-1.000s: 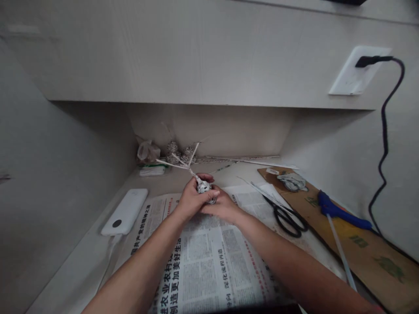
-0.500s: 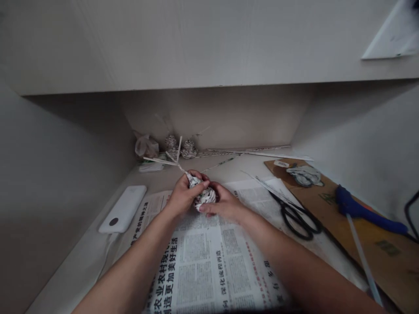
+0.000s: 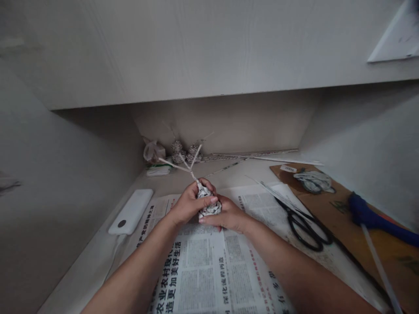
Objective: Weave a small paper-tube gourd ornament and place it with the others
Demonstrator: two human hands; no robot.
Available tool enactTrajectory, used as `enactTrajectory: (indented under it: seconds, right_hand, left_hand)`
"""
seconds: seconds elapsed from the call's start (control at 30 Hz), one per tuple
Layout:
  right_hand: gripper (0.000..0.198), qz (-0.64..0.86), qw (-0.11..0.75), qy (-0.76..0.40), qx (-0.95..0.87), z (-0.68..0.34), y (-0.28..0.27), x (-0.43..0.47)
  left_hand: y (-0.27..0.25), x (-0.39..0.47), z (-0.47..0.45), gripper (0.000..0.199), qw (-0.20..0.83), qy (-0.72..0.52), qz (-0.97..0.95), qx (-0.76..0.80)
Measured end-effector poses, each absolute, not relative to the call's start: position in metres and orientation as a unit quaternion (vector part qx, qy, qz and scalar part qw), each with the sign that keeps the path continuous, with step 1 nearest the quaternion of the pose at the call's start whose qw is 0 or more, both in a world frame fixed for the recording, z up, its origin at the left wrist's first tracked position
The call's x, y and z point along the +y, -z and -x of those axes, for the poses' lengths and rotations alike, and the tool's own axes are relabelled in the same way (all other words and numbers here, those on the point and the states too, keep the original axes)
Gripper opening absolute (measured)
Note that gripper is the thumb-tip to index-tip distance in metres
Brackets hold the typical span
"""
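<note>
Between my hands is a small gourd-shaped weave of rolled newspaper strips (image 3: 209,209), its narrow neck pointing away from me and several loose strip ends fanning out from the top. My left hand (image 3: 191,203) wraps the neck and upper body, thumb lying across the front. My right hand (image 3: 229,213) grips the rounded lower part from the right side. Some of the weave is hidden by the fingers. Under my hands a newspaper sheet (image 3: 196,270) covers the desk.
Two finished-looking woven gourds (image 3: 194,153) stand at the back by a plastic bag (image 3: 153,151). Long paper rods (image 3: 262,156) lie along the back wall. At left is a white power bank (image 3: 131,211); at right, black scissors (image 3: 304,229), cardboard (image 3: 353,244) and a blue glue gun (image 3: 376,220).
The whole view has shifted slightly, so things sit a little lower and further right. Both hands keep hold of the woven gourd, which looks turned a little more upright.
</note>
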State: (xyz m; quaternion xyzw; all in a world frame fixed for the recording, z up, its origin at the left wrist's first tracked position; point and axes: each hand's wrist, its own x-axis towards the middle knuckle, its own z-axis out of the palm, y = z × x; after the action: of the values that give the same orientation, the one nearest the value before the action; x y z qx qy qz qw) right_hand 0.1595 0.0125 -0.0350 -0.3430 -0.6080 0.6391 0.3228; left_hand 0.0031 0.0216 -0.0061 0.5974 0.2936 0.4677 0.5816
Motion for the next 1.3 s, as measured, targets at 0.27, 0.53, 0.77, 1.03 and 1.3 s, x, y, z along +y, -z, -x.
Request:
enactTrajectory:
  seconds: [0.27, 0.53, 0.77, 1.03, 1.3]
  right_hand:
    - [0.066, 0.441, 0.401, -0.498, -0.630, -0.159, 0.043, 0.018]
    - [0.045, 0.363, 0.324, -0.593, -0.642, -0.162, 0.041, 0.016]
    - [0.072, 0.398, 0.394, -0.539, -0.629, -0.160, 0.042, 0.017]
    - [0.052, 0.459, 0.406, -0.348, -0.709, -0.156, 0.037, 0.008]
    - [0.048, 0.477, 0.416, -0.372, -0.679, -0.157, 0.041, 0.017]
  left_hand:
    - [0.014, 0.029, -0.008, 0.049, 0.536, -0.484, -0.587, 0.366]
    - [0.010, 0.023, -0.004, 0.029, 0.549, -0.436, -0.632, 0.330]
    - [0.019, 0.030, -0.008, 0.039, 0.578, -0.530, -0.528, 0.325]
    - [0.022, 0.028, -0.016, 0.028, 0.510, -0.562, -0.523, 0.389]
    - [0.020, 0.030, -0.014, 0.039, 0.525, -0.587, -0.518, 0.334]
